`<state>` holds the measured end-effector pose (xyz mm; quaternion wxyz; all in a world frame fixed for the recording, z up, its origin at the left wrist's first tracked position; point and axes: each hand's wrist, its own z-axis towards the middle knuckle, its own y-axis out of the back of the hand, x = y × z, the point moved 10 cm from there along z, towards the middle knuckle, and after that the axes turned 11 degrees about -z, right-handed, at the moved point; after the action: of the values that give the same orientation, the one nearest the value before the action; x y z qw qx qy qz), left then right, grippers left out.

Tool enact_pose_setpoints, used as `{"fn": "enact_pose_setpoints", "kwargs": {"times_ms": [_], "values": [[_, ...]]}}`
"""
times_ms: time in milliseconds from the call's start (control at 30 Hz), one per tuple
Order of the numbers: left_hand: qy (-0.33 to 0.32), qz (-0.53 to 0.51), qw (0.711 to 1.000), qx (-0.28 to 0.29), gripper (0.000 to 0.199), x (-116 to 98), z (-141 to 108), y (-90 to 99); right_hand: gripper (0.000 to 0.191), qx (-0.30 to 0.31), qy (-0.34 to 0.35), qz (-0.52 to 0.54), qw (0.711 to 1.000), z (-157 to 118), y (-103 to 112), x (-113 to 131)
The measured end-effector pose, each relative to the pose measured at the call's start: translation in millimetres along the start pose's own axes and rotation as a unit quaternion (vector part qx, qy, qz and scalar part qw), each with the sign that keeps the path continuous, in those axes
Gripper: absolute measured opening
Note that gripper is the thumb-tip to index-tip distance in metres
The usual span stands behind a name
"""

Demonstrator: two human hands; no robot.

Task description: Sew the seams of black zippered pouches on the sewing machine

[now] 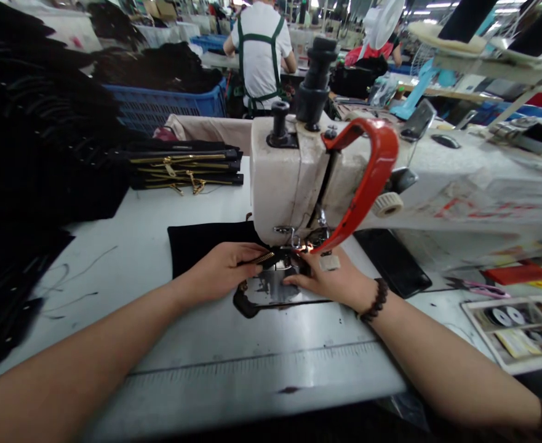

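Observation:
A white sewing machine [282,178] with a red curved guard [379,160] stands over the table. Black fabric [206,240] lies to the left of its needle area. My left hand [224,267] is closed on a black zipper strip with gold teeth [265,258], just left of the presser foot. At the right side of the metal needle plate [273,288] is my right hand [333,277], its thumb reaching left over the plate. The fingertips of my right hand are partly hidden by the machine, and what they touch is unclear.
Black pieces with gold zippers [183,166] are stacked at the back left, beside a large black pile [35,123]. A phone [393,261], pink-handled scissors [485,289] and a bobbin tray [487,335] lie on the right. A person [260,55] sits beyond a blue crate [173,101].

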<state>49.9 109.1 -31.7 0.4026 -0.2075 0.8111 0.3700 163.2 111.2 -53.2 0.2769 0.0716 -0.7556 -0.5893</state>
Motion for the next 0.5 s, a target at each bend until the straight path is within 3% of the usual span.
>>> {"fn": "enact_pose_setpoints", "kwargs": {"times_ms": [100, 167, 233, 267, 333, 367, 433, 500], "values": [[0.006, -0.030, 1.000, 0.001, 0.033, 2.1, 1.4, 0.4, 0.049, 0.011, 0.056, 0.047, 0.997, -1.5, 5.1, 9.2], [-0.016, 0.004, 1.000, 0.000, 0.033, -1.0, 0.4, -2.0, 0.052, 0.098, 0.121, 0.062, 0.986, -13.7, -1.7, 18.5], [-0.058, 0.102, 0.993, -0.011, 0.034, -8.3, -3.6, -7.2, 0.058, 0.185, 0.168, 0.037, 0.968, -32.2, -7.6, 21.0], [-0.096, 0.177, 0.979, -0.023, 0.034, -15.8, -7.4, -11.2, 0.056, 0.198, 0.158, 0.023, 0.967, -37.6, -6.0, 15.3], [-0.195, 0.337, 0.919, -0.059, 0.033, -37.2, -19.7, -24.5, 0.049, 0.217, 0.151, 0.024, 0.964, -45.8, -5.2, 8.5], [-0.240, 0.401, 0.881, -0.076, 0.032, -47.1, -26.8, -32.8, 0.046, 0.205, 0.158, 0.038, 0.965, -46.7, -3.1, 9.0], [-0.293, 0.473, 0.825, -0.101, 0.030, -60.9, -37.3, -45.6, 0.039, 0.097, 0.166, 0.045, 0.980, -39.9, 10.8, 11.6], [-0.310, 0.496, 0.804, -0.108, 0.028, -67.4, -40.4, -51.6, 0.030, -0.118, 0.157, -0.044, 0.979, -36.2, 38.4, 15.9]]}}
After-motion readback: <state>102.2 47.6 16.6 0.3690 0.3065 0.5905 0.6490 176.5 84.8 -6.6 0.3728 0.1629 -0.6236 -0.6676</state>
